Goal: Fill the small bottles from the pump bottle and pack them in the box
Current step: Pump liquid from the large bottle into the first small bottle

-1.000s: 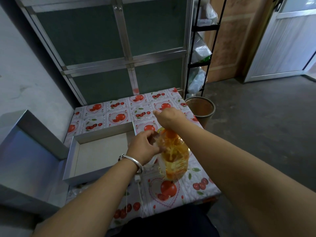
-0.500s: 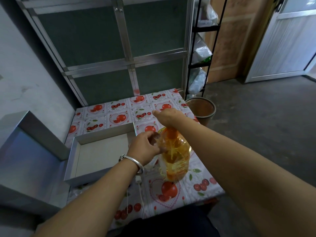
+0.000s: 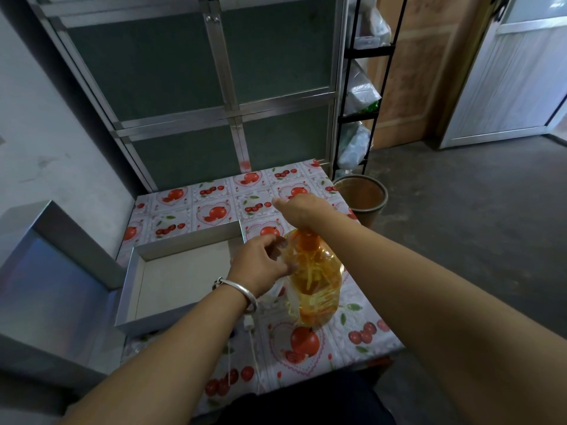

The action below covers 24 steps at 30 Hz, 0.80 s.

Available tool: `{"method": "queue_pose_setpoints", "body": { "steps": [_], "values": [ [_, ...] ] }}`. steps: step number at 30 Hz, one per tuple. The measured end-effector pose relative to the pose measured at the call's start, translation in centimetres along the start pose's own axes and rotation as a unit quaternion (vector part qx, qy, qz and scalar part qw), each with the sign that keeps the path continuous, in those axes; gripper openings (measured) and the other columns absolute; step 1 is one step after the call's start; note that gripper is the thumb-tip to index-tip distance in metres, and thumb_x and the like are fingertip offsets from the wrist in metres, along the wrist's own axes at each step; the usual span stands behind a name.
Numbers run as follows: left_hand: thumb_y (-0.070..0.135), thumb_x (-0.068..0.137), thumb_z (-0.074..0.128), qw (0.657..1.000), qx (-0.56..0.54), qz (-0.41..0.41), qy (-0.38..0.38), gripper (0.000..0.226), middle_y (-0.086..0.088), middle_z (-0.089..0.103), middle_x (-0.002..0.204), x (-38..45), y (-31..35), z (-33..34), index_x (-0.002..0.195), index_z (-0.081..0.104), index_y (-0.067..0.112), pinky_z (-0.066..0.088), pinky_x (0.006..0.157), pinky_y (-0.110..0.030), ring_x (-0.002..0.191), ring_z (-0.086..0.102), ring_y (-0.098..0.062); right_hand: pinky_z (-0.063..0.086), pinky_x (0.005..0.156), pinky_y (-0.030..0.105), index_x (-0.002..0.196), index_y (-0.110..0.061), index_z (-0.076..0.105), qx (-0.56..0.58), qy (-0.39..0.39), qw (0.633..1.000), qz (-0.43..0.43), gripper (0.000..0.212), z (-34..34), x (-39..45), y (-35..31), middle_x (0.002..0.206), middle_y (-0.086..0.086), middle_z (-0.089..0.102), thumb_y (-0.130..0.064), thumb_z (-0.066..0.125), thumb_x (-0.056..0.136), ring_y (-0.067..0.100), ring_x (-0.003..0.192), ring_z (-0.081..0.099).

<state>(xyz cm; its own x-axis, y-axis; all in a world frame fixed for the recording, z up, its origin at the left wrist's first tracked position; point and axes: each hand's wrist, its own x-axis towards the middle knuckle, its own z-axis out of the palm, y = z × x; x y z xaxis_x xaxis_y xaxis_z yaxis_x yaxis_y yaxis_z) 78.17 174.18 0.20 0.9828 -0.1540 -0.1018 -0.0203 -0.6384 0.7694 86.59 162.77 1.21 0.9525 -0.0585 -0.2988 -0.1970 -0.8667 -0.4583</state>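
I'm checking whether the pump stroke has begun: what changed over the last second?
Almost nothing. The right hand stays on top of the orange pump head of the clear amber-filled pump bottle; the left hand still holds something small and clear beside its neck. The shallow grey box stays empty.

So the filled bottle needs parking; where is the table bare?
Bare cloth lies behind the box, up to the cabinet. The box floor is bare too. It is crowded around the pump bottle, where both hands work.
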Motion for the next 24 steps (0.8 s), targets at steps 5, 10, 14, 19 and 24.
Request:
{"method": "queue_pose_setpoints", "body": {
  "steps": [5,10,14,19,24],
  "values": [
    [0.019,0.069,0.080,1.000,0.012,0.008,-0.005,0.036,0.006,0.062,0.077,-0.11,-0.21,0.11,0.101,0.065,0.013,0.049,0.070,-0.026,0.073,0.057,-0.013,0.044,0.086,0.039,0.122,-0.006,0.054,-0.035,0.055,0.998,-0.007,0.064,0.73,-0.54,0.51,0.121,0.012,0.058,-0.057,0.024,0.097,0.028,0.107,0.056],
    [0.024,0.068,0.081,1.000,0.008,0.002,-0.001,0.034,0.010,0.060,0.074,-0.05,-0.37,0.00,0.098,0.064,0.019,0.051,0.075,-0.031,0.070,0.055,-0.008,0.032,0.107,0.048,0.142,-0.011,0.035,0.024,-0.020,0.999,0.024,0.070,0.20,-0.05,-0.13,0.147,0.015,0.038,-0.061,0.023,0.095,0.035,0.133,0.037],
    [0.020,0.068,0.080,1.000,-0.007,-0.004,-0.009,0.032,0.005,0.063,0.079,0.23,-0.42,0.03,0.096,0.064,0.019,0.051,0.074,-0.030,0.072,0.057,-0.011,0.044,0.094,0.041,0.132,-0.010,0.046,-0.011,0.014,1.000,0.001,0.060,0.69,0.07,0.17,0.127,0.012,0.054,-0.054,0.023,0.098,0.031,0.115,0.053],
    [0.020,0.068,0.081,1.000,-0.008,-0.006,-0.014,0.033,0.002,0.068,0.083,0.12,-0.32,0.25,0.097,0.067,0.017,0.053,0.073,-0.030,0.074,0.061,-0.013,0.045,0.095,0.041,0.123,-0.007,0.052,0.002,0.030,1.000,0.004,0.064,0.61,-0.33,0.25,0.118,0.011,0.057,-0.058,0.025,0.096,0.029,0.110,0.055],
    [0.020,0.069,0.080,1.000,-0.009,-0.007,-0.012,0.031,0.000,0.068,0.088,0.21,-0.10,0.02,0.097,0.065,0.019,0.052,0.071,-0.027,0.081,0.063,-0.016,0.036,0.104,0.044,0.137,-0.010,0.042,0.023,-0.010,1.000,0.007,0.068,0.12,0.05,0.01,0.141,0.014,0.045,-0.060,0.024,0.095,0.033,0.128,0.044]
  ]
}}
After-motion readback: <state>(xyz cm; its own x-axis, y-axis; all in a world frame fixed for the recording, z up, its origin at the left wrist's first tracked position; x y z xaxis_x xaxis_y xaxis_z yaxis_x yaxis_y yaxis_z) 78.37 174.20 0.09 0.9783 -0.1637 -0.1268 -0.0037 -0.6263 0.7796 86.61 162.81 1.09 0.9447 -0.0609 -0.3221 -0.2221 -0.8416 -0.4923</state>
